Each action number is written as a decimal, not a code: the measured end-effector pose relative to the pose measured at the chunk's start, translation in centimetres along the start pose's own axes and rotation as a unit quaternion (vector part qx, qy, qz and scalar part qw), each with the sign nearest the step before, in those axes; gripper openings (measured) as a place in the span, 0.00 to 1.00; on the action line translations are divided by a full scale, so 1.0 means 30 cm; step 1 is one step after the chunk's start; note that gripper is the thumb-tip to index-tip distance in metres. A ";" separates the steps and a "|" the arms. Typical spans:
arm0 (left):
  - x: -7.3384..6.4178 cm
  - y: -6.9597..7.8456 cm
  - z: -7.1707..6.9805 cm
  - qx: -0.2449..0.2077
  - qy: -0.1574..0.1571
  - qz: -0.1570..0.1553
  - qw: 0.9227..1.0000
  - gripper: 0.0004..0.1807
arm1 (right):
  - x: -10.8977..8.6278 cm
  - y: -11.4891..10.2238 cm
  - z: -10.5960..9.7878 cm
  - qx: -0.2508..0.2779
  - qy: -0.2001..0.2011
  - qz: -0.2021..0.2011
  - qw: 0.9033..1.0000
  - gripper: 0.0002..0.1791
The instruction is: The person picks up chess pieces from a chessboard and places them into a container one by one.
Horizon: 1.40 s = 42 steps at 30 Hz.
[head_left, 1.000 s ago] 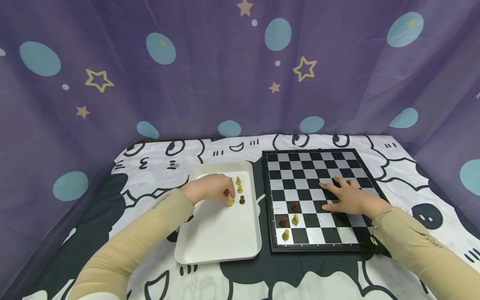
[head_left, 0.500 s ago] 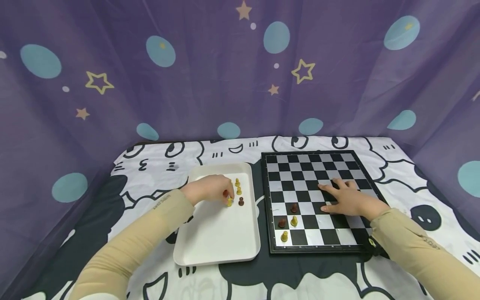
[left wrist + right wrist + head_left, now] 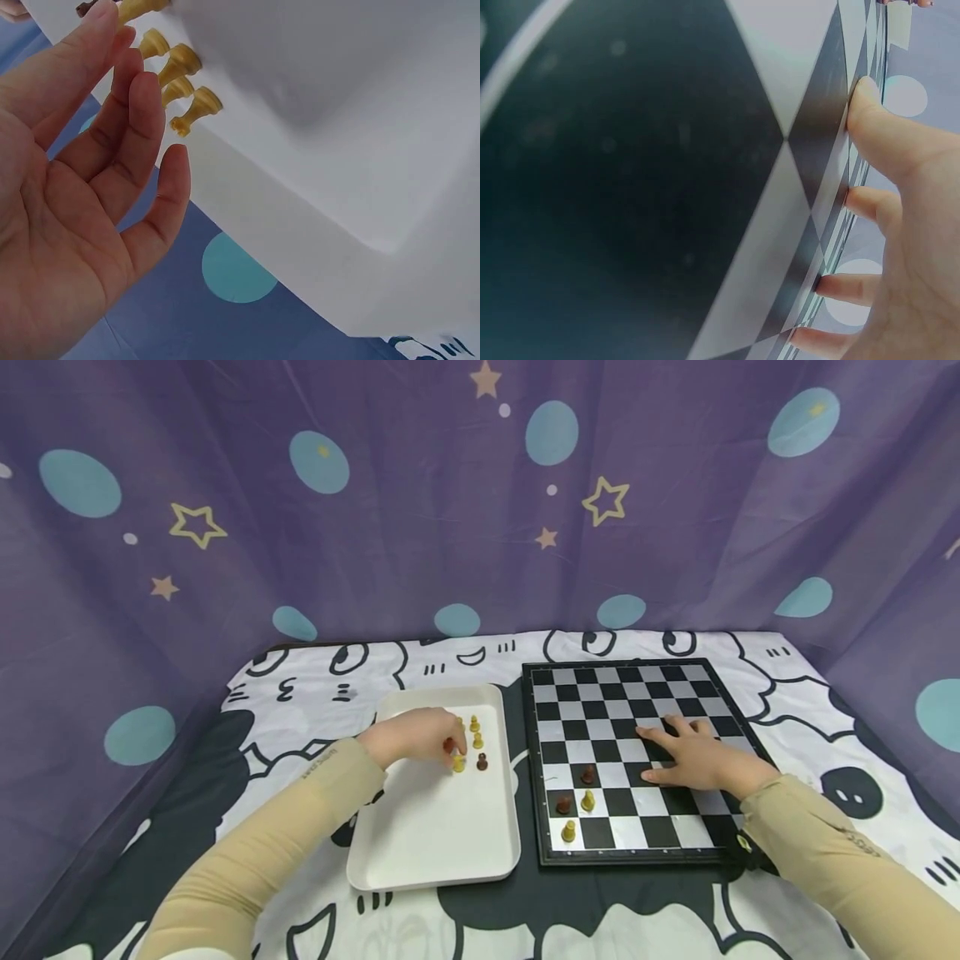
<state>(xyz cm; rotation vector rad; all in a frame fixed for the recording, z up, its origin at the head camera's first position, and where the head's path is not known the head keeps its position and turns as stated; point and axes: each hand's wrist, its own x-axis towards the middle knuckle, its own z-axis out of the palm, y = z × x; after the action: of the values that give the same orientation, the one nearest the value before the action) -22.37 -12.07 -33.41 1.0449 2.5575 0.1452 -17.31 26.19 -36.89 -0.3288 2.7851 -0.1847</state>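
My left forearm (image 3: 277, 831) slants forward, left of the chessboard (image 3: 600, 692), my left hand (image 3: 416, 737) reaching down with fingers gently bent; whether they pinch, I cannot tell. My right forearm (image 3: 847, 856) crosses the board's near right corner, my right hand (image 3: 697, 760) palm down on it, fingers spread.

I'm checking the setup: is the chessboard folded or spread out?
Spread out: the chessboard lies flat, its checkered grid facing up edge to edge, some squares hidden by the right hand.
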 end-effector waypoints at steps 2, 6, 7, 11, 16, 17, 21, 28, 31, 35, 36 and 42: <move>-0.002 0.001 -0.006 0.001 0.003 0.001 1.000 0.13 | 0.000 0.000 -0.001 0.000 0.001 -0.001 1.000 0.48; -0.007 0.004 -0.019 0.009 0.008 0.007 1.000 0.13 | 0.000 0.001 -0.001 0.005 -0.002 -0.002 1.000 0.48; -0.009 0.005 -0.023 0.008 0.009 0.007 1.000 0.13 | 0.000 0.002 -0.001 0.007 -0.003 -0.002 1.000 0.48; -0.014 0.009 -0.043 0.004 0.027 0.024 0.999 0.12 | 0.002 0.003 -0.002 0.006 -0.003 -0.002 1.000 0.48; -0.013 0.014 -0.062 0.003 0.041 0.036 0.998 0.11 | 0.004 0.007 -0.008 0.006 -0.002 -0.002 1.000 0.48; -0.012 0.015 -0.063 0.003 0.042 0.035 0.998 0.12 | 0.004 0.007 -0.009 0.007 -0.003 -0.002 1.000 0.48; -0.008 0.016 -0.060 -0.007 0.045 0.035 0.998 0.11 | 0.004 0.007 -0.008 0.008 -0.007 -0.001 1.000 0.48; -0.002 0.048 -0.058 -0.026 0.046 0.055 0.997 0.13 | 0.005 0.007 0.002 0.007 -0.007 -0.001 1.000 0.48; 0.008 0.069 -0.061 -0.032 0.047 0.061 0.996 0.13 | 0.003 0.006 0.004 0.008 -0.007 -0.002 1.000 0.48; 0.022 0.098 -0.072 -0.036 0.054 0.070 0.995 0.14 | -0.001 0.006 0.000 0.006 -0.004 -0.003 1.000 0.48; 0.025 0.104 -0.074 -0.035 0.056 0.073 0.995 0.14 | -0.001 0.005 -0.001 0.005 -0.002 -0.003 1.000 0.48; 0.044 0.145 -0.085 -0.042 0.052 0.071 0.995 0.15 | -0.006 0.003 -0.009 0.004 0.001 -0.008 1.000 0.48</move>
<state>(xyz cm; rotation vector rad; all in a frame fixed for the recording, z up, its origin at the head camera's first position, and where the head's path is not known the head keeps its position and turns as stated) -21.35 -7.91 -30.44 1.2151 2.5421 0.3515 -17.26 26.35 -36.58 -0.3487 2.7838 -0.1997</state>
